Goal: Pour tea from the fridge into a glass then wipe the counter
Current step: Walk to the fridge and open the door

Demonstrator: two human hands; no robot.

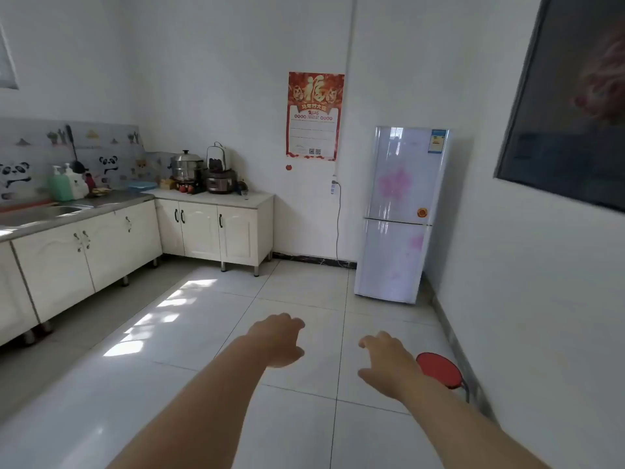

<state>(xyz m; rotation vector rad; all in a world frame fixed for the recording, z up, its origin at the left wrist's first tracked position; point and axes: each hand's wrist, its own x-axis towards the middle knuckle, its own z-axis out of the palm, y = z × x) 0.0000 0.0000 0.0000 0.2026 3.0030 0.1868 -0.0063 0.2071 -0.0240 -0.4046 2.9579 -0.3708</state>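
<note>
A white two-door fridge (pixel 399 214) with pink flower prints stands against the far wall on the right, both doors closed. A small clear glass (pixel 245 194) sits on the white counter (pixel 257 201) near its right end. My left hand (pixel 279 340) and my right hand (pixel 389 363) reach forward over the tiled floor, a few steps short of the fridge. Both hold nothing, with fingers loosely curled. No tea container is visible.
White cabinets run along the left wall with a steel sink (pixel 44 211), soap bottles (pixel 66 184), a steamer pot (pixel 186 167) and a rice cooker (pixel 220 182). A red stool (pixel 439 368) stands by the right wall near my right hand. A cable (pixel 338 225) hangs beside the fridge.
</note>
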